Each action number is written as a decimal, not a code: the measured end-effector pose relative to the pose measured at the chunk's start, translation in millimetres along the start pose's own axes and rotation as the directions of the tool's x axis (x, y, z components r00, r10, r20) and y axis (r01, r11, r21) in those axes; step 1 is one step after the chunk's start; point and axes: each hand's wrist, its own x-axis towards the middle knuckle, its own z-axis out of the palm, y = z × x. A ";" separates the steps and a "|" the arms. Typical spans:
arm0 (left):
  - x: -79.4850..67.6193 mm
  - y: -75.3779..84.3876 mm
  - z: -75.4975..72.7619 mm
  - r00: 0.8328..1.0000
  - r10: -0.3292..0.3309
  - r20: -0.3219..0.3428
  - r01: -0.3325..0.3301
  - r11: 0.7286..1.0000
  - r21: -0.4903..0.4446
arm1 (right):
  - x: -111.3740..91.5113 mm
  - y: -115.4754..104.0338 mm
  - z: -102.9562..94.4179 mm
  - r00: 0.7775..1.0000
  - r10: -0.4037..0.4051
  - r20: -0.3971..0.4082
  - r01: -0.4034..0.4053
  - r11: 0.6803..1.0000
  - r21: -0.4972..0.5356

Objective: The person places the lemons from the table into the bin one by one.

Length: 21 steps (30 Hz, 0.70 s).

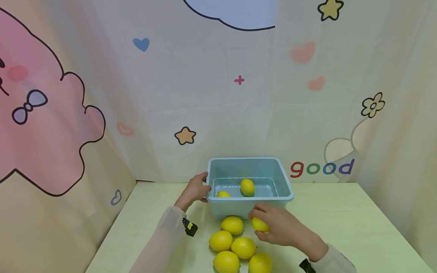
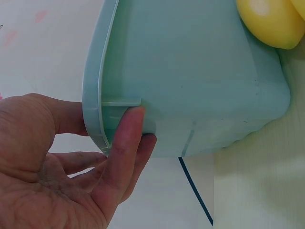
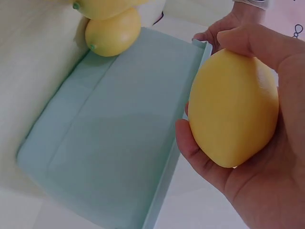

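A light blue plastic basin [image 1: 249,208] stands at the back of the table with two lemons inside, one lemon [image 1: 247,187] in the middle and another lemon [image 1: 223,194] partly hidden by the front rim. My left hand [image 1: 194,189] grips the basin's left rim, thumb over the edge and fingers against the outer wall in the left wrist view. In my right hand [image 1: 281,226], a yellow lemon [image 3: 233,109] is held between thumb and curled fingers, just in front of the basin's front wall. Several lemons [image 1: 244,248] lie on the table before the basin.
The pale wooden table [image 1: 341,227] meets a printed curtain [image 1: 211,94] right behind the basin. Curtain also hangs along both sides. The nearest loose lemon [image 1: 232,225] lies close against the basin's front wall. Black wrist cameras sit on both forearms.
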 end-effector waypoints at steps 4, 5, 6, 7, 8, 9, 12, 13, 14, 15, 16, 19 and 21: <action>0.2 0.2 -0.3 1.000 -0.004 -0.002 0.004 1.000 -0.001 | 3.1 2.1 -5.4 1.000 -0.010 -0.026 0.010 1.000 -0.013; 0.3 0.0 -0.2 1.000 -0.005 -0.001 0.005 1.000 -0.003 | 3.9 2.9 -6.7 0.999 -0.012 -0.030 0.012 1.000 -0.015; 0.4 -0.1 -0.2 1.000 -0.007 0.000 0.007 1.000 -0.003 | 4.7 3.5 -8.0 0.999 -0.012 -0.033 0.011 1.000 -0.015; 0.5 -0.4 -0.1 1.000 -0.007 0.000 0.007 1.000 -0.004 | 5.5 4.1 -9.1 0.999 -0.013 -0.038 0.012 1.000 -0.016; 0.4 -0.6 0.0 1.000 -0.007 0.000 0.007 1.000 -0.004 | 6.4 4.5 -10.4 0.999 -0.013 -0.041 0.012 1.000 -0.019; 0.2 -0.7 0.0 1.000 -0.007 0.000 0.007 1.000 -0.004 | 7.4 4.9 -11.7 0.999 -0.011 -0.042 0.011 1.000 -0.022; -0.2 -0.9 -0.2 1.000 -0.012 -0.004 0.012 1.000 -0.002 | 10.6 6.2 -16.2 0.999 -0.011 -0.053 0.009 0.999 -0.032; -0.2 -1.2 -0.2 1.000 -0.013 -0.006 0.013 1.000 -0.003 | 11.6 6.9 -17.7 0.998 -0.011 -0.056 0.009 0.999 -0.036; -0.3 -1.3 -0.3 1.000 -0.014 -0.006 0.014 1.000 -0.002 | 12.6 7.6 -19.3 0.998 -0.010 -0.060 0.008 0.999 -0.036; -0.2 -1.5 -0.3 1.000 -0.016 -0.006 0.016 1.000 -0.003 | 13.6 8.5 -20.9 0.998 -0.009 -0.063 0.007 0.999 -0.034; 0.0 -1.6 -0.3 1.000 -0.016 -0.005 0.016 1.000 -0.005 | 14.8 9.5 -22.6 0.998 -0.009 -0.065 0.006 0.999 -0.036; 0.8 -2.0 -0.3 1.000 -0.023 -0.004 0.023 1.000 -0.007 | 18.8 12.6 -27.4 0.998 0.003 -0.068 -0.006 0.999 -0.040; 1.0 -1.8 -0.2 1.000 -0.027 -0.005 0.027 1.000 -0.006 | 21.6 14.4 -30.9 0.998 0.013 -0.066 -0.016 0.999 -0.045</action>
